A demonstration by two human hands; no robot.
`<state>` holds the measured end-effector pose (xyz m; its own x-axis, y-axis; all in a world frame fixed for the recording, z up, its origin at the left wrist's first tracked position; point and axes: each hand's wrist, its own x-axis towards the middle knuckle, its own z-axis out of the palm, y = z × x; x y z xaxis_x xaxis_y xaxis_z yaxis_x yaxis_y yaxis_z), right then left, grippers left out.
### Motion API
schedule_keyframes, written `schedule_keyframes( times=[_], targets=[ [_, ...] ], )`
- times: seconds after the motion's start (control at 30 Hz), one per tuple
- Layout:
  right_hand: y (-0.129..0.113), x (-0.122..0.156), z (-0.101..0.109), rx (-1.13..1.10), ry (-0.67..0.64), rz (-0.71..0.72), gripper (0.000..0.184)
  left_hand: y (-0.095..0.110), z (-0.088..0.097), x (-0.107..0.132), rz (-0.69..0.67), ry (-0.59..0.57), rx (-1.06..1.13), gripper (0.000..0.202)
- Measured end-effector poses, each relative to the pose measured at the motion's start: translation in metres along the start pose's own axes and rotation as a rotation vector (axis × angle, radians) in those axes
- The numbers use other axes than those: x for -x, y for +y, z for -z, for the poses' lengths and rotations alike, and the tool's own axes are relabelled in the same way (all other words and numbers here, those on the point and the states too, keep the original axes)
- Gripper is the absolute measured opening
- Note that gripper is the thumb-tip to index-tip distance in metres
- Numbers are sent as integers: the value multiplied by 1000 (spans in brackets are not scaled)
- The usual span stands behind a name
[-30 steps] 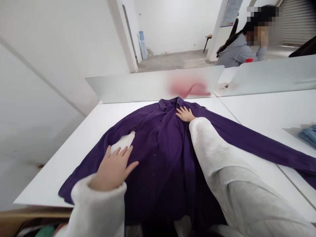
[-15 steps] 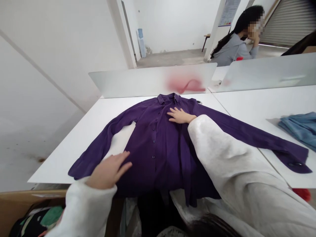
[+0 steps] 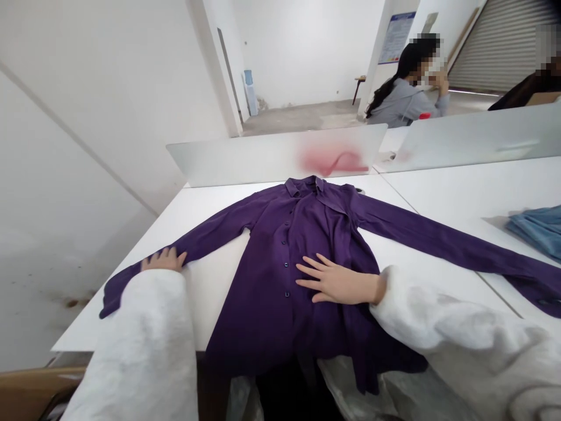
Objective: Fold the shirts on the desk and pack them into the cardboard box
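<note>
A purple button-up shirt (image 3: pixel 267 251) lies front up across the white table, its collar at the far side and both sleeves stretched outward. The lower hem hangs over the near edge. My left hand (image 3: pixel 164 260) rests on the left-side sleeve close to the cuff, fingers laid over the cloth; it does not visibly grip. Palm down with fingers spread, my right hand (image 3: pixel 335 280) presses on the shirt front beside the row of dark buttons. The front panel under and right of it shows wrinkles and a loose fold.
Folded blue denim (image 3: pixel 537 231) sits at the table's right. Frosted dividers (image 3: pixel 272 155) line the back edge, a red blurred shape behind one. Beyond, a person in a grey hoodie (image 3: pixel 398 102) sits. A cardboard box (image 3: pixel 39 392) stands at the lower left.
My left hand has moved left onto the sleeve, which now reaches farther out. My right hand has slid down the shirt front toward the hem.
</note>
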<state>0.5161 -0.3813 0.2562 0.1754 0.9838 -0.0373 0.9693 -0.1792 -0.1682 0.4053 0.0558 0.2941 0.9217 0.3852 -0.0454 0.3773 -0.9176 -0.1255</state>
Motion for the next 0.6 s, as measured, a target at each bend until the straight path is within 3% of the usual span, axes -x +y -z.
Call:
schedule_keyframes(
  times=[0.07,0.17,0.23,0.33,0.47,0.6],
  targets=[
    [-7,15,9,30,70,-26,52,32,5,-35,-26,27,-21,55],
    [-19,52,15,76,169,-144,53,96,6,-89,-163,58,-29,45],
    [-26,84,7,96,255,-289,54,139,5,-120,-239,90,-30,43],
    [-37,128,-23,128,389,-556,58,190,5,-160,-322,110,-22,43],
    [-47,158,-68,222,492,-759,62,231,-3,-202,-312,91,-4,42],
    [-49,156,-80,278,470,-768,64,244,-19,-229,-222,43,2,54]
  ],
)
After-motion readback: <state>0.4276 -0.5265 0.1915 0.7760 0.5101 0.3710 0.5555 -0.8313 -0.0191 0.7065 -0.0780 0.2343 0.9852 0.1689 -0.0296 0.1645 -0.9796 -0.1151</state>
